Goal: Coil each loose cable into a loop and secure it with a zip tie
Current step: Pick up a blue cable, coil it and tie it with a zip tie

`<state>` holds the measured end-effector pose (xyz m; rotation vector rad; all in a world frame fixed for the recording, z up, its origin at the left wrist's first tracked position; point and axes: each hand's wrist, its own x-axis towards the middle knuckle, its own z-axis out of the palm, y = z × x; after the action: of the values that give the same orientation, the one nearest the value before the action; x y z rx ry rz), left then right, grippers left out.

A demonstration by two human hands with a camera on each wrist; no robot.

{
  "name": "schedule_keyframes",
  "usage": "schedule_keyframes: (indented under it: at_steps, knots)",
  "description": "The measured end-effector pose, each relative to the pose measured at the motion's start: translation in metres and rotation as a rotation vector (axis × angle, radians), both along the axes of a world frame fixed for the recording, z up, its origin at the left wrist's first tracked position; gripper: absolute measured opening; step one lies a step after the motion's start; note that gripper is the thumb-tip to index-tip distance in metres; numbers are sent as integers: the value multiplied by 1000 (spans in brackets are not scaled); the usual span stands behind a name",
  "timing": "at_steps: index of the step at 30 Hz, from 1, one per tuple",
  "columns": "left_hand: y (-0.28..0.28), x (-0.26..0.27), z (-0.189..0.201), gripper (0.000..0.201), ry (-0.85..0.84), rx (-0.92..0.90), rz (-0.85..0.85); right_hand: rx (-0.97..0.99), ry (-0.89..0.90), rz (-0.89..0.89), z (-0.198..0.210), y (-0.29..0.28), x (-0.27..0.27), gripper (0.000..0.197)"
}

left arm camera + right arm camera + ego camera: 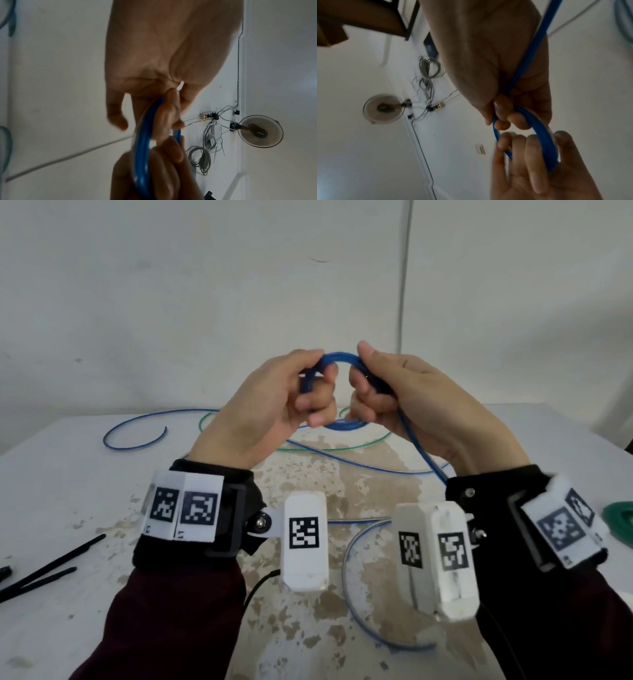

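White wall behind, worn white table (85, 474) below: I see the blue cable (339, 358) wound into a small loop, held up above the table's middle. My left hand (270, 405) grips its 9 o'clock side, my right hand (411, 402) its 3 o'clock side, fingers curled round the strands. Loose blue length trails down past my right wrist. Green cable (342, 445) lies behind; black zip ties (44, 570) at 8 o'clock.
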<state>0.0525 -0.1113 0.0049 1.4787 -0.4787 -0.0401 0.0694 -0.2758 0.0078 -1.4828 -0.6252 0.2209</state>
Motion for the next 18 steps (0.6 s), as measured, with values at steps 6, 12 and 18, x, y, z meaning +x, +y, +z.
schedule_keyframes:
  at_steps: [6,12,18]
  knots:
    - [-7,-1,-1,35,-116,-34,95,59,-8,-23,-1,6,3,38]
    - [-7,-2,1,44,10,-4,8,10,-84,-40,-3,2,4,37]
    - [-9,-3,2,43,-80,-123,219,31,53,44,0,3,0,42]
